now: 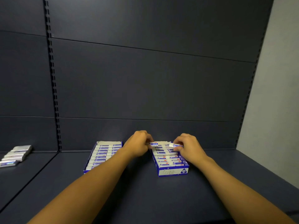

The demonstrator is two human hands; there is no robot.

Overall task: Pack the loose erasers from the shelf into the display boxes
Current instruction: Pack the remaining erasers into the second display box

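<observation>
Each hand's fingers pinch eraser [176, 145] over right display box [173, 171].

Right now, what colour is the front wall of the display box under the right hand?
Blue and white, on the display box below the right hand; seen in the head view.

Shop interior, dark metal shelf [145, 191] with slotted uprights [55, 94] and back panels [145, 78], stocked display boxes [173, 171] of erasers [103, 153]
</observation>
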